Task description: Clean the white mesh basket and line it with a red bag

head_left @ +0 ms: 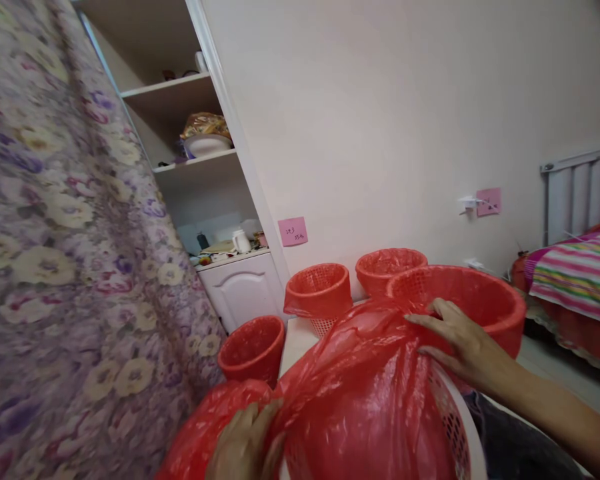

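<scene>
Low in the frame, my left hand (245,443) grips a bunch of the red bag (365,393) — fingers clenched on it — while my right hand (463,347) lies flat, fingers released, on the bag-covered basket (455,427), lower centre.

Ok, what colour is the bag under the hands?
Red, translucent plastic bag, under both hands; the head view shows it.

Single head view, tilted, looking forward and down, close over red basket (460,293)
</scene>
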A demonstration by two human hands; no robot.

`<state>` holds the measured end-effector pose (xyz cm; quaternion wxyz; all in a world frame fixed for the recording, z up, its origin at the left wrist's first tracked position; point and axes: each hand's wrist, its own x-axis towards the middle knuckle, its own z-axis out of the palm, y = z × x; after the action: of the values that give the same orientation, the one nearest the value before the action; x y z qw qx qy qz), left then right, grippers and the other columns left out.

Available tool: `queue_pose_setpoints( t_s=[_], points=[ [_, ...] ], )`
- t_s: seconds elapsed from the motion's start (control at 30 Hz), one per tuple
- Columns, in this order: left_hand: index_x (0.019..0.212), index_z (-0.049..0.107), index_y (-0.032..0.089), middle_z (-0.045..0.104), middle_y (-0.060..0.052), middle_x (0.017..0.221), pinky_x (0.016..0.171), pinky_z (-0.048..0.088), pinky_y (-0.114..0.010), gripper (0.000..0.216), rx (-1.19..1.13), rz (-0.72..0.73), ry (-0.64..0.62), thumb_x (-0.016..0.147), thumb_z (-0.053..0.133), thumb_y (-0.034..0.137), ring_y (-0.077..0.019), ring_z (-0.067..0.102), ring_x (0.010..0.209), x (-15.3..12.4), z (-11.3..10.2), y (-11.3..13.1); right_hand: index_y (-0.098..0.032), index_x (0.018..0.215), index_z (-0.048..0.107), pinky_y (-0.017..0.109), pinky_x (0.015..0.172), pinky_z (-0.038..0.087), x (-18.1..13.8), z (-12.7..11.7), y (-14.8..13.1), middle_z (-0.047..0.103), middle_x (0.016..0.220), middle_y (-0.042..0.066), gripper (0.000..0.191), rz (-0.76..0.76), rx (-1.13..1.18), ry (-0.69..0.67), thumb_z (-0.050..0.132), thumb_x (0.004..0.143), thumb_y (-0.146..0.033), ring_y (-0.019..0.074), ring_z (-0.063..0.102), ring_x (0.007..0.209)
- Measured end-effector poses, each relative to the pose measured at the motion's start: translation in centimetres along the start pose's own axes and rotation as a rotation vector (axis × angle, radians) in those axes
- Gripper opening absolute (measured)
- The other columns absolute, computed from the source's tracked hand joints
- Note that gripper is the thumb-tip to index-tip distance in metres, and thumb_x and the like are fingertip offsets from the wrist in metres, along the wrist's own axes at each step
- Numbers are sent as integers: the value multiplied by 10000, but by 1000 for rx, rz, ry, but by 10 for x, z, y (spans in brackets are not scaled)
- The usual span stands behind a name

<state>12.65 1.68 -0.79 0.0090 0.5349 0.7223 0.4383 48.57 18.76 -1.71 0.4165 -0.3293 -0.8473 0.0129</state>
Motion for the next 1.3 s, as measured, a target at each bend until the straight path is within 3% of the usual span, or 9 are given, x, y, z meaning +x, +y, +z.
queue_pose_setpoints(
  t_s=[0.13, 0.33, 0.5, 0.7, 0.83, 0.93, 1.07, 1.2, 1.3],
  points=[
    [763, 772, 273, 677, -113, 997, 855, 487, -444, 204, -134, 108, 6, 643, 706, 425, -363, 609, 1012, 10, -3, 8, -208, 839, 658, 414, 722, 444, 5, -9, 7, 553, 856, 74, 240, 33, -90, -71, 456, 948, -279, 249, 527, 820],
    [798, 628, 229, 488, -75, 1483, 1062, 396, -498, 205, -654, -143, -244, 718, 726, 390, -360, 521, 1265, 8, 6, 30, -228, 876, 557, 327, 748, 430, 12, -22, -15, 575, 840, 1, 138, 291, 587, 52, 509, 921, -349, 192, 544, 817],
    [1484, 369, 254, 524, -133, 1455, 1129, 312, -473, 1055, -145, 33, -402, 538, 834, 213, -351, 455, 1340, 8, 30, 64, -216, 848, 556, 274, 723, 415, 32, -18, -61, 554, 813, -21, 87, 263, 967, 59, 567, 878, -297, 143, 521, 772],
    [808, 712, 185, 730, -83, 874, 940, 472, -454, 239, -75, 144, -489, 714, 492, 171, -306, 657, 955, 30, 38, 49, -220, 1175, 604, 375, 942, 438, 48, 0, -65, 632, 1209, 83, 352, 235, 913, -123, 616, 831, -296, 228, 584, 1080],
    [1128, 666, 209, 666, -68, 1271, 1095, 388, -408, 404, -570, 12, -405, 741, 622, 318, -299, 493, 1310, 33, 35, 46, -180, 772, 653, 291, 666, 446, 49, 18, -58, 642, 754, 15, 102, 140, 851, -305, 591, 817, -248, 172, 584, 722],
    [1287, 550, 237, 531, -74, 1455, 1128, 357, -391, 568, -710, -1, -499, 756, 699, 369, -279, 389, 1407, 27, 43, 61, -183, 733, 613, 265, 656, 412, 58, 32, -75, 594, 740, -13, 61, 108, 837, -259, 588, 758, -133, 148, 536, 711],
    [1400, 397, 246, 496, -94, 1476, 1126, 360, -382, 919, -719, 109, -466, 587, 824, 189, -284, 468, 1348, 26, 59, 82, -183, 748, 604, 254, 725, 442, 76, 41, -111, 611, 779, -23, 193, 45, 899, -241, 536, 679, -15, 136, 565, 760],
    [1244, 560, 189, 668, -83, 1259, 1015, 463, -354, 571, -778, 70, -401, 689, 667, 106, -253, 603, 1189, 33, 64, 84, -204, 1114, 631, 291, 764, 522, 78, 21, -109, 649, 1075, 44, 373, 29, 965, -315, 621, 749, -123, 164, 643, 860],
    [1206, 580, 213, 707, -38, 1165, 956, 486, -317, 541, -756, 25, -261, 683, 615, 77, -219, 640, 1110, 36, 64, 82, -217, 1430, 426, 456, 918, 515, 64, 9, -84, 541, 1336, 157, 899, 99, 683, -402, 834, 638, -342, 272, 617, 1048]
  ],
)
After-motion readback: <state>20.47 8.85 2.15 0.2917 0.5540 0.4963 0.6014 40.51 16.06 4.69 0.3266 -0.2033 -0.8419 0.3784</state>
